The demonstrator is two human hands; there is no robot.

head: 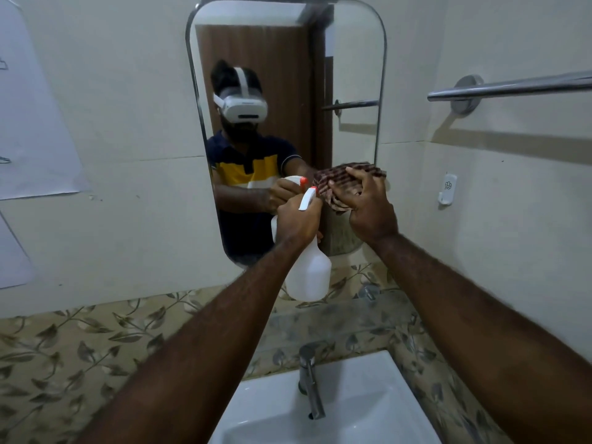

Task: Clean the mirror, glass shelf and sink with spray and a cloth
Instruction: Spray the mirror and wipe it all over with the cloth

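Note:
The wall mirror (285,52) with rounded corners hangs straight ahead. My left hand (298,219) grips a white spray bottle (309,277) with an orange-tipped nozzle, held up in front of the mirror's lower part. My right hand (371,206) clutches a brown checked cloth (336,184) and presses it against the mirror's lower right corner. Below the mirror runs the glass shelf (368,315). The white sink (368,395) with a chrome tap (309,376) sits at the bottom.
A chrome towel bar (512,86) sticks out from the right wall. A small white holder (448,189) is fixed below it. White paper sheets (32,123) hang on the left wall. Leaf-patterned tiles (80,347) run behind the sink.

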